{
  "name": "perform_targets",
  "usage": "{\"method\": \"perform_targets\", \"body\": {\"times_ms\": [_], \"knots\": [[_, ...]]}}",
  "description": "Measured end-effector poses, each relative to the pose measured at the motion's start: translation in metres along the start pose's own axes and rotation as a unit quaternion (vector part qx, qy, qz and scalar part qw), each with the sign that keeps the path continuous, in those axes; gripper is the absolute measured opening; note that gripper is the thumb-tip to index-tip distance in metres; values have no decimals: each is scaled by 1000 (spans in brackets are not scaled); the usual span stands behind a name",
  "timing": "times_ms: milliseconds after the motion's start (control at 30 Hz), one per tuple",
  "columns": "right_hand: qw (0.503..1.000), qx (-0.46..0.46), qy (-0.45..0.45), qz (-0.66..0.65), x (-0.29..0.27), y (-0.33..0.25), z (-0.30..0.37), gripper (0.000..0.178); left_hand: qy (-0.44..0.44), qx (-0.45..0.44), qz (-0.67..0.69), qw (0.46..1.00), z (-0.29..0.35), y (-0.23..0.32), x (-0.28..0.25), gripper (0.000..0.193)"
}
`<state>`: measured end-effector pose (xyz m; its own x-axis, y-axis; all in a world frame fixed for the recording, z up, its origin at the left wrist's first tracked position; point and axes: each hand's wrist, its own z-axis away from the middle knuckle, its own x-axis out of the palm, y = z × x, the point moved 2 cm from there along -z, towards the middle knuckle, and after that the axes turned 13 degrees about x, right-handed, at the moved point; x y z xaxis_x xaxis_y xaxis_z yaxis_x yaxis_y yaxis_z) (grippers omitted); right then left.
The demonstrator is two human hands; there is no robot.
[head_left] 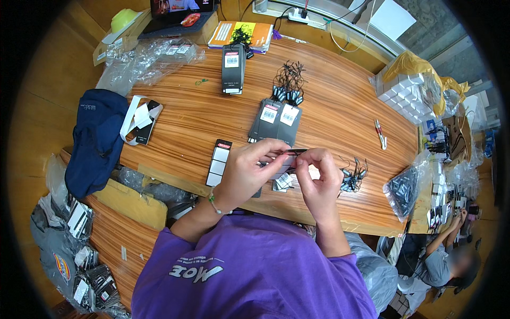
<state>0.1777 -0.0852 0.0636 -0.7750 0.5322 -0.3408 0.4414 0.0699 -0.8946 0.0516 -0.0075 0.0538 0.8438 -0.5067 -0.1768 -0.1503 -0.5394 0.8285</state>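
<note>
Grip: our left hand (249, 169) and right hand (319, 178) meet over the table's near edge, fingertips of both pressed onto a thin black hang tag (294, 152), pinched between them.
Tag position: held just above the wooden table (340, 106), in front of our chest, a fanned stack of black tags (276, 119) beyond it.
Handling: we judge the tag light, stiff card, easily creased; best taken by its edges near one end.
Hand pose: both wrists bent inward, forearms rising from the lower edge, a bead bracelet (214, 202) on the left wrist.
Nearby: black string loops (355, 174) lie just right of the right hand; a strip of white labels (219, 162) lies left.
</note>
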Motion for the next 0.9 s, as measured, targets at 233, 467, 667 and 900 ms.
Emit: {"method": "perform_targets", "body": {"times_ms": [233, 467, 667, 900], "knots": [[998, -27, 48, 12, 3, 3, 4, 15, -11, 23, -7, 1000, 0, 7, 1, 16], [998, -32, 51, -2, 2, 6, 4, 15, -17, 43, -8, 999, 2, 6, 6, 16], [971, 131, 15, -197, -11, 6, 8, 17, -73, 99, -39, 992, -6, 10, 15, 17], [932, 200, -29, -302, -47, 5, 5, 21, -76, 261, -69, 960, -24, 18, 34, 19]]}}
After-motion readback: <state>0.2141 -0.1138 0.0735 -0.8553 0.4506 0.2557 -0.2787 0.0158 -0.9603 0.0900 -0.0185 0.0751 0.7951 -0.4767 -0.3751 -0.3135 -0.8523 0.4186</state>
